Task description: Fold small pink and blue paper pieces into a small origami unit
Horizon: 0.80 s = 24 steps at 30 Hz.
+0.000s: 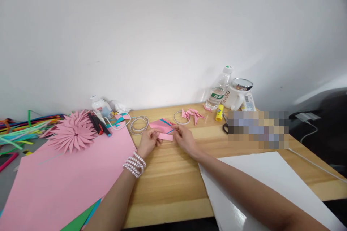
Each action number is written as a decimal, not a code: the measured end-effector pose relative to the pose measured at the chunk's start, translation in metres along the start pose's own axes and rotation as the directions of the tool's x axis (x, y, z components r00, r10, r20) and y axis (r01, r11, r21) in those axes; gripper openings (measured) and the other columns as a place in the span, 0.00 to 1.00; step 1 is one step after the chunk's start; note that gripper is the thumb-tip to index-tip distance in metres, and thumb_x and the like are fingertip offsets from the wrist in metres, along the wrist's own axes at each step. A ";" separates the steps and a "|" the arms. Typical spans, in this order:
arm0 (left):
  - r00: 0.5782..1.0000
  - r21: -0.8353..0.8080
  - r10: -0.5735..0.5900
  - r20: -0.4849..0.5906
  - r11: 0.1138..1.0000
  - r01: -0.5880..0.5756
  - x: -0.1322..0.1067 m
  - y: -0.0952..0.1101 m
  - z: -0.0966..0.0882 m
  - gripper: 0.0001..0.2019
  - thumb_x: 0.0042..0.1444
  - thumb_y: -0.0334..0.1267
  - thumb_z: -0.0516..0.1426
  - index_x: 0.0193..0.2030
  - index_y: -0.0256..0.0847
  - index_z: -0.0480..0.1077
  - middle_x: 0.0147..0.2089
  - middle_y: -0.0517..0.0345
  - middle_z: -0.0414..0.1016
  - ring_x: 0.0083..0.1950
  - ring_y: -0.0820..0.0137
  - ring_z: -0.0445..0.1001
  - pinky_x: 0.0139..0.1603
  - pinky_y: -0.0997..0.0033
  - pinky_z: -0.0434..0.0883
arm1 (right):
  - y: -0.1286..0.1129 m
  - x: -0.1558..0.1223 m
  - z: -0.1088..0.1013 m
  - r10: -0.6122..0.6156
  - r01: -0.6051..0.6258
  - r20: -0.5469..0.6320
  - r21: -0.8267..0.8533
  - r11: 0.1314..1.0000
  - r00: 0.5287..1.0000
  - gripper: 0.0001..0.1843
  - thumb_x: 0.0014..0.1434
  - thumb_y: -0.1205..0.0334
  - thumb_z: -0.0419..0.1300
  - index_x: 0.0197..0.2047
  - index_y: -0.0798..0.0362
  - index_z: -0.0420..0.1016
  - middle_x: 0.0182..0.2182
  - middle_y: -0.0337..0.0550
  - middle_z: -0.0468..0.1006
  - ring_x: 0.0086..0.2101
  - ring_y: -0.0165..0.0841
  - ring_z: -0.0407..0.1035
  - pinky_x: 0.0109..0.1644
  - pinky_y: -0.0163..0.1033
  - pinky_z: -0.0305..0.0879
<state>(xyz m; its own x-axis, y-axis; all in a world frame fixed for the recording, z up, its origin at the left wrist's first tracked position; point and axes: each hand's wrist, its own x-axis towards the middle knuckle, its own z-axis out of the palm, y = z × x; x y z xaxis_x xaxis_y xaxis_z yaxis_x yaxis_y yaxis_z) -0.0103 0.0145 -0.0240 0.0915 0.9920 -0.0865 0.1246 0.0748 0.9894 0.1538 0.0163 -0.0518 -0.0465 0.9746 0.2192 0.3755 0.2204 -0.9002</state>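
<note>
Well, taking the spot between my hands as the centre of the dial, the white wall fills everything beyond twelve, and the wooden table spreads beneath my work. A large pink sheet lies at eight o'clock, and a glossy white sheet at four, partly under my right forearm. The spiky pink paper flower sits at nine, towards the far end of the large sheet. Between one and two a water bottle leans, with a white mug just beside it at two.

My left hand and right hand are near each other but apart, bridged by what they hold. Just beyond them, at twelve, lies a pink piece with blue strips. A coiled cable rests at ten, and folded pink pieces lie near two, with a yellow glue stick farther out that way.

Smallest is the pink strip, right at the dial's centre: my left fingers pinch its nine o'clock end, and my right fingertips grip it at three.
</note>
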 end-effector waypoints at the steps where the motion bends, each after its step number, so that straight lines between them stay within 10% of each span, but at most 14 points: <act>1: 1.000 0.002 -0.006 -0.003 1.000 0.006 0.000 -0.001 0.000 0.08 0.48 0.34 0.55 0.32 0.31 0.70 0.16 0.59 0.71 0.14 0.77 0.67 0.16 0.80 0.64 | 0.000 0.000 0.000 0.023 -0.023 0.013 0.037 0.999 1.000 0.16 0.52 0.68 0.47 0.43 0.59 0.68 0.21 0.40 0.72 0.20 0.30 0.66 0.27 0.34 0.63; 24: 0.996 -0.028 -0.087 0.004 0.996 0.087 0.002 -0.002 -0.003 0.05 0.48 0.33 0.56 0.29 0.32 0.68 0.16 0.59 0.71 0.16 0.75 0.70 0.19 0.78 0.69 | -0.002 -0.001 0.005 -0.185 0.190 0.044 -0.167 0.967 0.982 0.19 0.49 0.75 0.46 0.42 0.55 0.70 0.40 0.48 0.74 0.39 0.35 0.69 0.44 0.41 0.64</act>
<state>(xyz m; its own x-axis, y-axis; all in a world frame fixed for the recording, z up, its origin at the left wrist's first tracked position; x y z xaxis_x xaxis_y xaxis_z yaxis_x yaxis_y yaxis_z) -0.0137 0.0164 -0.0259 0.0840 0.9813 -0.1730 0.1040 0.1641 0.9810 0.1490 0.0148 -0.0523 -0.1556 0.9176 0.3658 0.5094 0.3918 -0.7662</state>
